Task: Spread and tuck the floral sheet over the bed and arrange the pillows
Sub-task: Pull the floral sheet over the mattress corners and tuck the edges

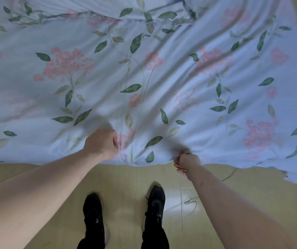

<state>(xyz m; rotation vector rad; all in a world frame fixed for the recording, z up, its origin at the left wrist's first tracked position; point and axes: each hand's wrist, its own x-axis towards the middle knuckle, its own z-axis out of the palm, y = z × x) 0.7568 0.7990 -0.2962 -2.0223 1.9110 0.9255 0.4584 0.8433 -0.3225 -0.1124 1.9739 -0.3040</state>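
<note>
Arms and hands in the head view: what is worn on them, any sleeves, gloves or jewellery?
Both forearms are bare to the frame edge, no sleeves showing. The left hand and right hand wear no gloves; no watch, bracelet or ring is visible. The right hand is slightly motion-blurred.

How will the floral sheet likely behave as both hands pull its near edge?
Probably floppy: the sheet bunches into folds where the left hand and right hand grip it. Likely light, since creases fan out from both grips. Its edge hangs loose over the floor.

bare forearms, black trousers, black shoes
</note>
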